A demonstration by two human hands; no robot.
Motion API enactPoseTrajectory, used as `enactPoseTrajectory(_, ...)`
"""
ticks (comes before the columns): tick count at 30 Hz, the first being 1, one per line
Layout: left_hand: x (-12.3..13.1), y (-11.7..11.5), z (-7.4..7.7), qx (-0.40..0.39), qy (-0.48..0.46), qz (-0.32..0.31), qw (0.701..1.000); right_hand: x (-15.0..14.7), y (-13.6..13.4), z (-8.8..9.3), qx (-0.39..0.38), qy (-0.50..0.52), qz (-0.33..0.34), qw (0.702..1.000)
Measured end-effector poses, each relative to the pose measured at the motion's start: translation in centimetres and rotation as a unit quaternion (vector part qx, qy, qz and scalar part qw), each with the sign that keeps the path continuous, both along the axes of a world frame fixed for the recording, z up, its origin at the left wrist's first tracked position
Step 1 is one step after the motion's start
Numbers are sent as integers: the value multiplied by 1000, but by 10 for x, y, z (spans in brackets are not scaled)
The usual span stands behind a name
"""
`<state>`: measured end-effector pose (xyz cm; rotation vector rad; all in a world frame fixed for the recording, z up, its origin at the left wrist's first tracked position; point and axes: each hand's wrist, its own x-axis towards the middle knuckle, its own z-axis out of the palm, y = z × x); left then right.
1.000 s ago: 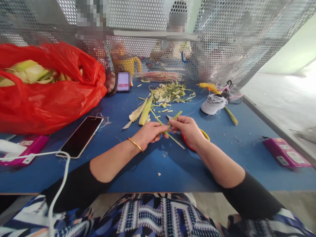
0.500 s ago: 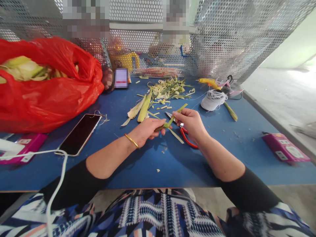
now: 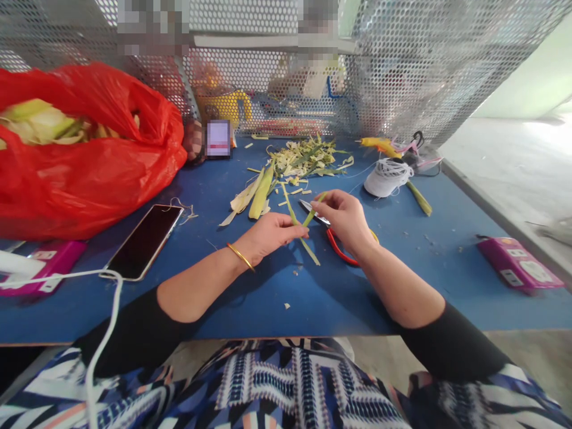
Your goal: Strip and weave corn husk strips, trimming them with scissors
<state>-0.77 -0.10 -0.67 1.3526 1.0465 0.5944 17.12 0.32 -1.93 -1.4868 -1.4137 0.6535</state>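
Note:
My left hand (image 3: 276,233) pinches narrow green corn husk strips (image 3: 311,218) where they cross, between thumb and fingers. One strip end points up and away, another hangs down toward me. With thumb and forefinger, my right hand (image 3: 345,213) grips the upper end of the strip that slants to the right. Under and beside the right hand lie red-handled scissors (image 3: 340,250), partly hidden by it, their blades pointing away to the left. Wider pieces of corn husk (image 3: 263,193) rest just beyond my left hand.
A heap of husk scraps (image 3: 308,156) lies at the back by the perforated metal screen (image 3: 268,77). On the left are a red plastic bag (image 3: 134,173) of husks and a phone (image 3: 143,243). White thread (image 3: 386,179) and a purple box (image 3: 521,264) sit to the right.
The strips have turned in my left hand, and one now stands up to the left of the crossing. My right hand has shifted slightly; its strip end shows less above the fingers.

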Motion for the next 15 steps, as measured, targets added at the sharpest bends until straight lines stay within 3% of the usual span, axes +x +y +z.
enactPoseTrajectory(3, 0, -1, 1, 24, 18, -20, 999, 1, -2, 4, 90, -133, -22, 987)
enactPoseTrajectory(6, 1, -2, 2, 20, 9, -51, 998, -1, -7, 11, 62, -171, 97, 979)
enactPoseTrajectory(8, 1, -3, 2, 17, 3, -67, 998, -4, -10, 15, 20, -125, 153, 980)
enactPoseTrajectory(11, 2, -4, 1, 35, 4, -78, 996, -8, -14, 17, -43, 10, 174, 984)
enactPoseTrajectory(15, 2, -5, 1, 46, 11, -79, 996, -10, -16, 17, -156, 166, 194, 954)
